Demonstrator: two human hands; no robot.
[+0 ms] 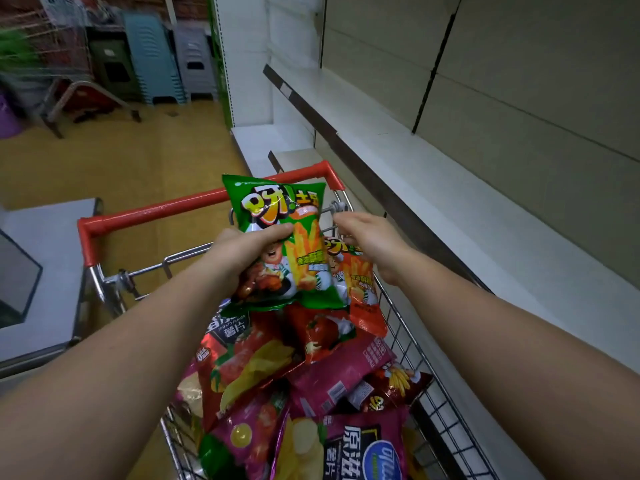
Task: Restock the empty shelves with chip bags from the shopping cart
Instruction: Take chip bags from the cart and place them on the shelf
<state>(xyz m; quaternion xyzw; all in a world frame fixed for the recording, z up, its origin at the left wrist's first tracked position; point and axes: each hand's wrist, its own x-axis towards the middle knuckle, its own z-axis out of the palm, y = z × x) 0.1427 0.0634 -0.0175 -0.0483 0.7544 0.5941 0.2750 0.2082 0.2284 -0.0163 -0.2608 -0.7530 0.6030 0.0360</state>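
My left hand (242, 251) grips a green chip bag (287, 216) by its left side and holds it upright above the shopping cart (408, 344). My right hand (370, 240) is just to the right, fingers closed on the top of an orange chip bag (363, 292) that hangs down behind the green one. Several red, pink and purple chip bags (311, 393) fill the cart below. The bare white shelf (450, 188) runs along the right, level with my hands.
The cart's red handle (166, 209) lies across the far end. A lower shelf edge (287, 157) shows beyond it. Stacked plastic stools (152, 60) and a metal rack (69, 91) stand at the back left on the yellow floor. A grey counter (45, 271) is at left.
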